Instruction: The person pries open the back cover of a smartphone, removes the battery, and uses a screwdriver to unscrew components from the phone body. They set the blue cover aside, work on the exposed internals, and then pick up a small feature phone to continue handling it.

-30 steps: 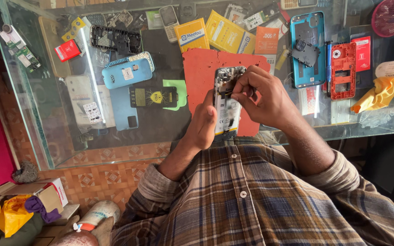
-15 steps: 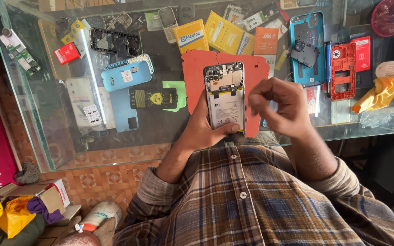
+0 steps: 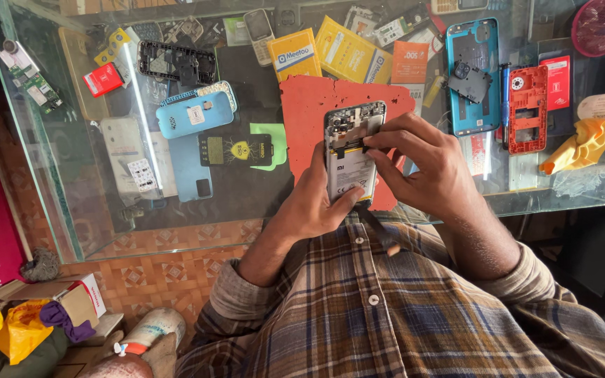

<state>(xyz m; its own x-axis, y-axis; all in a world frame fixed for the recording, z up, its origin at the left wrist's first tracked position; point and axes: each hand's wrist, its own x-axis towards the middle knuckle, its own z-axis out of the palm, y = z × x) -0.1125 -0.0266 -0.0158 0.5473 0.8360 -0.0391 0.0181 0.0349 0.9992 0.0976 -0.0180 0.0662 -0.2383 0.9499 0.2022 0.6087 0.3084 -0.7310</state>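
We cradle the opened phone [image 3: 353,155] in our left hand [image 3: 316,203], fingers wrapped round its lower edge, above the red mat [image 3: 309,105] at twelve o'clock; our right hand [image 3: 425,164], lifted clear half a second ago, has returned, fingertips [image 3: 372,143] pinching at the black strip above the battery; the inside work resumes.

Head-worn, looking straight down over a plaid shirt [image 3: 386,322] at the hands, close in. Glass counter [image 3: 106,210] filling the upper frame, tiled floor [image 3: 155,273] at lower left. Single view only, nothing shared.
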